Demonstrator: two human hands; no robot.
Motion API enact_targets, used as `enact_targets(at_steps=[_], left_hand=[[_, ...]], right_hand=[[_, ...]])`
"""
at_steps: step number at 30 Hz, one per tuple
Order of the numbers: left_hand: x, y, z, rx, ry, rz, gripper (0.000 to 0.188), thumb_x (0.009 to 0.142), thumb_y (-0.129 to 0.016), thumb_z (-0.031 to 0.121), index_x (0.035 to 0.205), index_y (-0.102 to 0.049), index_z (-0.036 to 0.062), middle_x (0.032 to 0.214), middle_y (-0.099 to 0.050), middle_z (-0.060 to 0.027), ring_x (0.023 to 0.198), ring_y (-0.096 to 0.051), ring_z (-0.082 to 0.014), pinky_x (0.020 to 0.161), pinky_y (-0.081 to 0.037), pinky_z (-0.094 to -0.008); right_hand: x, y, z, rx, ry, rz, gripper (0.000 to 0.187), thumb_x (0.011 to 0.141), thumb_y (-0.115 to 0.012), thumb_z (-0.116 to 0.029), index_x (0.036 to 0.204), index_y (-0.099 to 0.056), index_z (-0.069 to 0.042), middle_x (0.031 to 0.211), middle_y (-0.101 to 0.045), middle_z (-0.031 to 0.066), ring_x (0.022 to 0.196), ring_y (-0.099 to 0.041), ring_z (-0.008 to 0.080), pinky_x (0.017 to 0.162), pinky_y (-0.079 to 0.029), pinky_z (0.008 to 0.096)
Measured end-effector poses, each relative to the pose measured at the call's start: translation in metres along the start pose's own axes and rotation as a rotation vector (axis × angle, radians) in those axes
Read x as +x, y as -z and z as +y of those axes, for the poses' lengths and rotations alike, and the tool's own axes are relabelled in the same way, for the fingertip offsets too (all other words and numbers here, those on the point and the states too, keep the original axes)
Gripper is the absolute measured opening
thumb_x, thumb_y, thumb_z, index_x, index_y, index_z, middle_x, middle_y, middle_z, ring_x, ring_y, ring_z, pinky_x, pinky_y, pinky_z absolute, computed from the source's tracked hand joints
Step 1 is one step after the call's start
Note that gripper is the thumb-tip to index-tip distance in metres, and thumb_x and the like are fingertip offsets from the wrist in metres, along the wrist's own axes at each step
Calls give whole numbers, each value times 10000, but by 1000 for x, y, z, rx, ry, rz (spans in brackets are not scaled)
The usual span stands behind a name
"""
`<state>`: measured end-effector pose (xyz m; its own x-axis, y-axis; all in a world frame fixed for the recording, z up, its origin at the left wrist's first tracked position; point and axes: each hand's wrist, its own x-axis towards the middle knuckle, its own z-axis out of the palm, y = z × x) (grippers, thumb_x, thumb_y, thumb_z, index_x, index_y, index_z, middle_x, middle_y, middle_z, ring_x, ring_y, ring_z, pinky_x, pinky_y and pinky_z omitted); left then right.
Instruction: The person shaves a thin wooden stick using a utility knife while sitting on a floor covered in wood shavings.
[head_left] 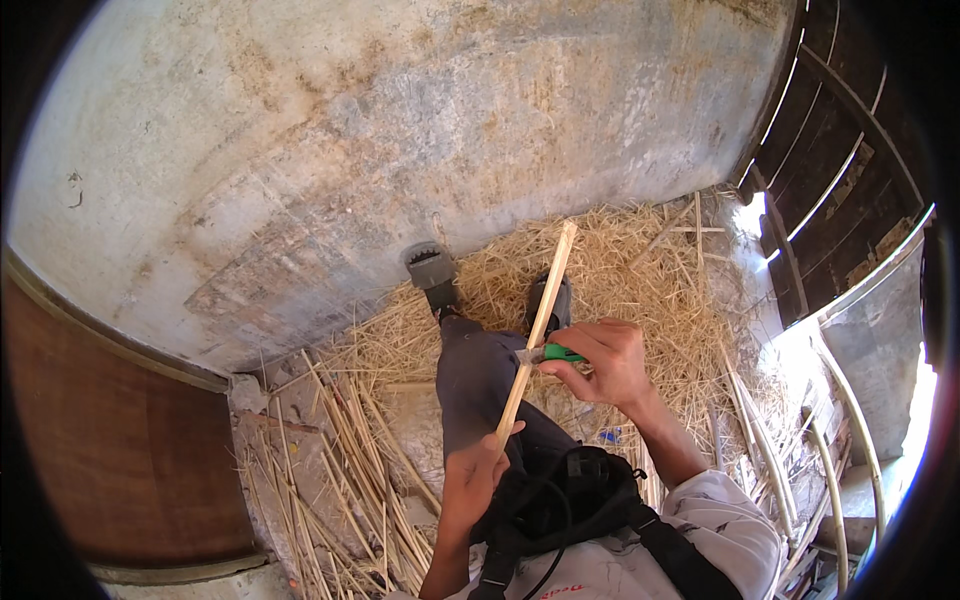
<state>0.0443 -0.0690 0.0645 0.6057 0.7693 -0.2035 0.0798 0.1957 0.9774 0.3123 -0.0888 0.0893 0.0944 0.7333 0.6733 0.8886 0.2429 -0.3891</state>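
Gripping stick (537,325) low with your left hand (472,478); stick runs up and away. Your right hand (605,362), fingers closed on green-handled knife (552,353), meets it mid-length.

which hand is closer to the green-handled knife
Right. The right hand holds the green-handled knife against the pale stick. The left hand is lower down, gripping the stick's near end, apart from the knife.
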Motion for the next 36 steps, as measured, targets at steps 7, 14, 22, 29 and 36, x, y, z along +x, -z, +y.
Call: enact_targets(at_steps=[7, 14, 22, 29, 36], left_hand=[[-14, 1, -6, 62, 28, -29, 480, 1161, -501, 292, 758, -563, 38, 638, -434, 62, 574, -360, -41, 522, -249, -257], [-13, 7, -12, 67, 50, 37, 441, 1152, -520, 295, 920, -729, -17, 672, -480, 53, 573, -369, -15, 527, -281, -229], [-3, 3, -4, 24, -36, 79, 376, 1127, -552, 192, 1402, -672, -35, 743, -493, 76, 640, -385, 2, 559, -301, -203], [7, -4, 7, 142, -143, 187, 354, 1082, -616, 119, 1392, -666, -45, 897, -683, -8, 811, -559, -59, 695, -470, -247], [12, -6, 16, 262, -164, 238, 347, 1020, -694, 77, 1349, -692, -34, 985, -758, -152, 920, -646, -102, 786, -534, -297]], right_hand=[[8, 17, 48, 20, -311, 182, 299, 961, -791, -356, 1023, -771, -64, 750, -698, 106, 589, -653, 270, 551, -487, 358], [3, 12, 46, 121, -305, 84, 320, 993, -750, -366, 1021, -735, -48, 697, -644, 123, 596, -648, 284, 560, -483, 369], [-6, -10, 10, 214, -26, -63, 312, 931, -802, -385, 1013, -751, -88, 784, -714, 96, 634, -697, 306, 565, -517, 399], [-16, -18, -16, 201, 61, -213, 309, 908, -820, -395, 1004, -763, -107, 795, -722, 58, 623, -694, 289, 571, -530, 395], [-16, -18, -19, 198, 51, -177, 305, 908, -817, -404, 994, -763, -116, 774, -706, 48, 622, -696, 280, 568, -535, 388]])
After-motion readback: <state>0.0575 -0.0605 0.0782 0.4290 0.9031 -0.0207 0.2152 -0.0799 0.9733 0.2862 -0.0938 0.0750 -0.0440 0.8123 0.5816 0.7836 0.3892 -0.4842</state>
